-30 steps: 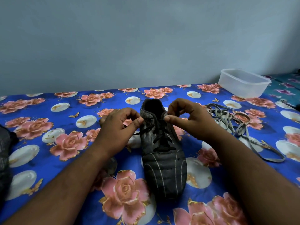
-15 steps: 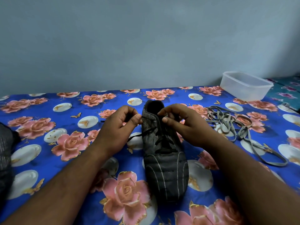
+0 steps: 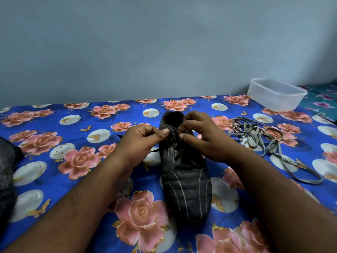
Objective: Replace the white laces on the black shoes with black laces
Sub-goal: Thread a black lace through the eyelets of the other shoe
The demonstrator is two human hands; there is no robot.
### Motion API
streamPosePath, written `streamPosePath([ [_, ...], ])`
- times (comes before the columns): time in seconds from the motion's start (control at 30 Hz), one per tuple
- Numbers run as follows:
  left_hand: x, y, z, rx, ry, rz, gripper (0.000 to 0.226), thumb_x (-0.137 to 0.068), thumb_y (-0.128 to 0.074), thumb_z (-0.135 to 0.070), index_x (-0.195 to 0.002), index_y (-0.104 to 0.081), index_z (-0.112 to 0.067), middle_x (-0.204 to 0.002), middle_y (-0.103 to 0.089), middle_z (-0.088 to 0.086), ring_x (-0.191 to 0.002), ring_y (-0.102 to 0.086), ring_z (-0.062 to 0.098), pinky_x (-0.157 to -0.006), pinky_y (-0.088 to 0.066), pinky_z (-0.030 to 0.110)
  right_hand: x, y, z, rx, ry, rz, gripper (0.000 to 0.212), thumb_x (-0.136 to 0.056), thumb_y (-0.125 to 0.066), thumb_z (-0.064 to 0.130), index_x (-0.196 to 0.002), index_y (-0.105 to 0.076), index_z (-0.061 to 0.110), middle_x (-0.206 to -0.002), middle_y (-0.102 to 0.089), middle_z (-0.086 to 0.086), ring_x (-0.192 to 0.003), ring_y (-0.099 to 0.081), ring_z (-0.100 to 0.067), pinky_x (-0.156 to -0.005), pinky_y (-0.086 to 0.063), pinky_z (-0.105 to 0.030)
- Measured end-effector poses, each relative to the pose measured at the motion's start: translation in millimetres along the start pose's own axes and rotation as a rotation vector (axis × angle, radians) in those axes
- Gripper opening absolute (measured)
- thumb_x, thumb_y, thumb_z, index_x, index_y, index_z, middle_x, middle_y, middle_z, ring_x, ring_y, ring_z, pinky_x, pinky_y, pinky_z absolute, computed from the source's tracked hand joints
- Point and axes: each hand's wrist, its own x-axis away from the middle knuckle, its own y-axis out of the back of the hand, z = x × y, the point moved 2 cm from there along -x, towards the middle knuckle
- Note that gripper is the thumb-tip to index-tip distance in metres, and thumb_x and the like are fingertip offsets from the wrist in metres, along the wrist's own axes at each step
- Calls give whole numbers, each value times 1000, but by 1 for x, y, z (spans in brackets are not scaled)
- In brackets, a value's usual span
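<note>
— Black lace [image 3: 177,150] on a black shoe [image 3: 184,172], that's the trouble. Can you even see where the lace runs?

— Barely. The shoe sits in the middle of the blue flowered cloth [image 3: 54,179], toe towards the near edge, opening towards the far wall. The lace crosses over the tongue, and one loose end trails off the shoe's left side onto the cloth.

— And the hands?

— Both up at the top eyelets. The left hand [image 3: 140,141] has its fingers curled and its thumb pressed against the forefinger, pinching the lace, I think. The right hand [image 3: 202,136] is curled the same way just beside it, thumb and forefinger closed on the lace near the collar.

— So what goes wrong?

— He could miss an eyelet or cross the lace the wrong way, dark on dark. Pull unevenly and one end comes out too short to tie. Nothing pins the shoe down either, so a hard tug might tip it.

— And the old white laces [image 3: 264,141]?

— Heaped to the right, well apart from the shoe, near the plastic tub [image 3: 277,95]. No snag there.
</note>
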Motion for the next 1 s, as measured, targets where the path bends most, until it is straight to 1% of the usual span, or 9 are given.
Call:
streamPosePath([
  [0.07, -1, 2, 1, 16, -25, 26, 26, -85, -75, -31, -90, -76, -5, -91, -78, 8, -89, -71, 14, -89, -56, 30, -1, 0, -1, 19, -33, -5, 24, -85, -46, 57, -93, -63, 42, -99, -48, 17, -100, -41, -9, -92, -34, -34],
  [0.13, -1, 4, -1, -5, -60, 15, 15, -79, -78, -33, -83, -77, -19, -92, -78, 9, -90, -73, 19, -93, -56, 38, -1, 1, -3, 34, -62, -12, 26, -83, -47, 62, -93, -63, 45, -98, -47, 22, -100, -40, -9, -95, -35, -38],
  [0.3, 1, 10, -9, -252, -205, -91, 14, -85, -80, -24, -77, -71, -33, -76, -76, -11, -71, -72, 8, -70, -56, 25, -2, 1, 0, -43, -85, -32, 6, -89, -70, 46, -87, -64, 48, -101, -51, 19, -103, -43, -11, -99, -38, -46],
  [0.43, -1, 9, -4, -266, -234, -62, 9, -88, -76, -34, -83, -72, -27, -58, -60, 7, -53, -49, 16, -57, -44, 35, -3, -1, 2, -122, -113, -41, 17, -88, -74, 37, -81, -65, 48, -97, -51, 20, -104, -46, -11, -87, -37, -38],
  [0.5, -1, 7, -3, -238, -215, -31, 14, -86, -76, -40, -85, -72, -27, -66, -62, 12, -56, -48, 22, -56, -44, 35, -3, -4, 3, -141, -113, -51, 12, -86, -74, 42, -80, -66, 48, -96, -51, 20, -105, -48, -13, -86, -37, -36],
  [0.6, 0, 1, -4, -224, -225, -30, 10, -90, -75, -32, -86, -73, -23, -78, -71, 0, -71, -62, 30, -65, -51, 44, -3, -7, 5, -173, -110, -65, 7, -83, -65, 46, -80, -64, 52, -98, -51, 19, -107, -48, -14, -94, -41, -39],
  [0.73, 1, -1, -1, -117, -180, -18, 8, -94, -71, -23, -89, -71, -17, -87, -72, 10, -89, -67, 35, -85, -55, 51, -4, -9, 5, -198, -111, -66, 14, -90, -68, 37, -85, -64, 50, -100, -52, 16, -107, -47, -13, -98, -42, -42],
  [0.87, 0, 5, 1, -68, -140, 9, 9, -96, -67, -18, -91, -72, -12, -89, -74, 11, -84, -68, 19, -86, -55, 38, -4, -8, 3, -200, -106, -58, 10, -89, -68, 41, -85, -65, 50, -99, -52, 16, -105, -49, -13, -92, -41, -35],
  [1.0, -2, 13, 2, -86, -110, 25, 12, -97, -65, -16, -91, -74, -13, -77, -70, -5, -71, -61, 8, -72, -50, 20, 1, -3, -2, -282, -80, 41, 19, -95, -70, 21, -100, -69, 39, -105, -52, 11, -105, -50, -2, -91, -35, -12],
])
